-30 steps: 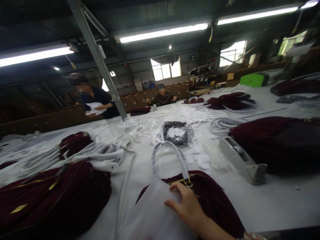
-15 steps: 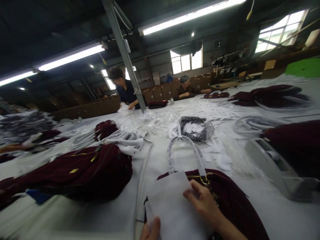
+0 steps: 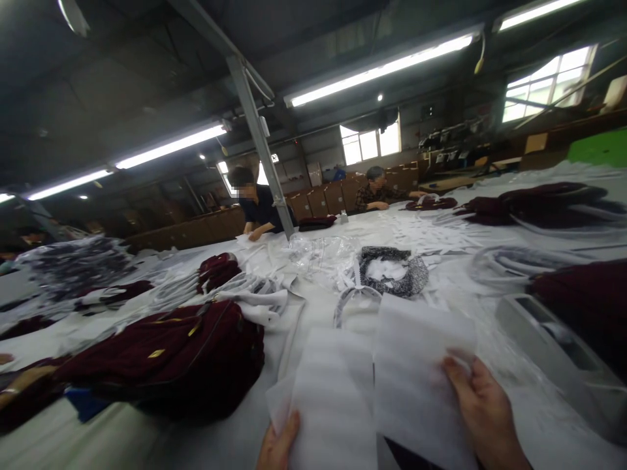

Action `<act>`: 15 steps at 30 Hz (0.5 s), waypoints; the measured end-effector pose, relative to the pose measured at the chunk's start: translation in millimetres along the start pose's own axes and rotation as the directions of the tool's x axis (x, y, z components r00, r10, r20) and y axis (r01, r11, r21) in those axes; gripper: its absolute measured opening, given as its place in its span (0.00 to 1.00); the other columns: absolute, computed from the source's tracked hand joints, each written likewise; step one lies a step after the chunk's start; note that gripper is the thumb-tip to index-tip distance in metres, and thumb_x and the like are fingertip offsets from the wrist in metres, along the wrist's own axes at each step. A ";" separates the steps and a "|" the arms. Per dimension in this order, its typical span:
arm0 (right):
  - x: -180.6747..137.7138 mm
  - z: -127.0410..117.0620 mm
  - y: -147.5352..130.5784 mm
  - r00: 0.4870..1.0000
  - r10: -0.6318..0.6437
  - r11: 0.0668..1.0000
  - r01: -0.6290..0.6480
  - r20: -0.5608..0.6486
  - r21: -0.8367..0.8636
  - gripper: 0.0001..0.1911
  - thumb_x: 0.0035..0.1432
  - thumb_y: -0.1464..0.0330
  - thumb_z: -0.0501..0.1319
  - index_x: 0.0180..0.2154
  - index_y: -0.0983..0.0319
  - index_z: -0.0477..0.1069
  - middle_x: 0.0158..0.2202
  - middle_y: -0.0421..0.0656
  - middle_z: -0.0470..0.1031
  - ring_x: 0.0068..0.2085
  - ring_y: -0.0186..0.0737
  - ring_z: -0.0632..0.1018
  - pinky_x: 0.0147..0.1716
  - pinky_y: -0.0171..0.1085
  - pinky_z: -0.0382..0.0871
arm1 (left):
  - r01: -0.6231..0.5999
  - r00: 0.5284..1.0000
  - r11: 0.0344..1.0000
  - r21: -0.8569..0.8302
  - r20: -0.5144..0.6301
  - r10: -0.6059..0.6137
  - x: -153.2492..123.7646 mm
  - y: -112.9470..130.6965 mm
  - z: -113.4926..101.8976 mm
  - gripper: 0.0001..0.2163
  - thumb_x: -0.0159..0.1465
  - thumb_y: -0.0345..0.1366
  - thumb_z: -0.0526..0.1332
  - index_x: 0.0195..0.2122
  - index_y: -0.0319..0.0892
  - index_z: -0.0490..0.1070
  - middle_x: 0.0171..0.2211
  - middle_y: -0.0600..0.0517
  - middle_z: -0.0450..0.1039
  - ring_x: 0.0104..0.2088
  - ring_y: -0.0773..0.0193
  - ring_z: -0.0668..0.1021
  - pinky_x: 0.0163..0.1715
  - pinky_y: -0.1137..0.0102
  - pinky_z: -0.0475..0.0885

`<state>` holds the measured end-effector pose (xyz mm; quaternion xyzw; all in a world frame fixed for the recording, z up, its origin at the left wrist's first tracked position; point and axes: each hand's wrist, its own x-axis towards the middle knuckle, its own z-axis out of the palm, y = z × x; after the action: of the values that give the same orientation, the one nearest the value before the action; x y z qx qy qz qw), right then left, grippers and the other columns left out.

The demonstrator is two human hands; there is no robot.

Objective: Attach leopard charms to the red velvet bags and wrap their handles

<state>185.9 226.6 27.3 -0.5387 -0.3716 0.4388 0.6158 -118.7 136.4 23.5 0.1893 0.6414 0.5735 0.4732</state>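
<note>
My left hand (image 3: 277,447) pinches the lower edge of a white sheet (image 3: 333,405) at the bottom of the view. My right hand (image 3: 482,411) grips a second white sheet (image 3: 421,365), lifted and spread to the right of the first. Both sheets cover the dark red velvet bag in front of me; only its white wrapped handle (image 3: 353,300) shows above them. Both hands are closed on the sheets.
A pile of dark red bags (image 3: 166,352) lies to the left, more (image 3: 582,300) to the right. A grey tape dispenser (image 3: 553,352) sits at the right. A patterned bowl-like item (image 3: 392,271) and clear plastic lie mid-table. Two people (image 3: 255,205) work at the far side.
My right hand has lifted a sheet off to the right, away from the one in my left hand. The dark red bag is now hidden behind the sheets.
</note>
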 end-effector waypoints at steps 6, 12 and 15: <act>3.6 -38.2 25.6 0.995 0.064 0.959 -0.083 -0.078 -0.271 0.28 0.48 0.49 0.58 0.44 0.63 0.69 0.40 0.44 0.76 0.40 0.46 0.75 0.37 0.36 0.67 | -0.046 0.980 0.970 -0.237 0.180 0.090 34.1 43.5 34.6 0.21 0.55 0.35 0.64 0.50 0.39 0.65 0.44 0.45 0.75 0.43 0.55 0.77 0.44 0.64 0.72; 1.6 -38.8 37.3 0.988 0.093 0.955 -0.124 -0.124 -0.271 0.28 0.49 0.48 0.58 0.44 0.62 0.70 0.39 0.43 0.76 0.41 0.47 0.75 0.40 0.38 0.67 | -0.103 0.979 0.993 -0.063 0.172 0.113 110.4 61.8 60.2 0.14 0.57 0.31 0.61 0.43 0.30 0.68 0.38 0.38 0.76 0.38 0.53 0.79 0.40 0.62 0.74; 2.2 -41.7 25.4 0.979 0.146 0.973 -0.167 -0.139 -0.161 0.29 0.47 0.49 0.60 0.44 0.63 0.70 0.36 0.44 0.77 0.35 0.45 0.76 0.29 0.35 0.70 | -0.129 0.984 0.991 0.045 0.129 0.122 135.4 75.4 71.2 0.12 0.60 0.31 0.58 0.41 0.26 0.67 0.35 0.37 0.76 0.36 0.54 0.79 0.38 0.64 0.74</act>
<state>221.9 215.5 -3.8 -0.6442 -0.3245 0.4173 0.5528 -147.6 302.8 47.3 0.2775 0.6120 0.5720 0.4704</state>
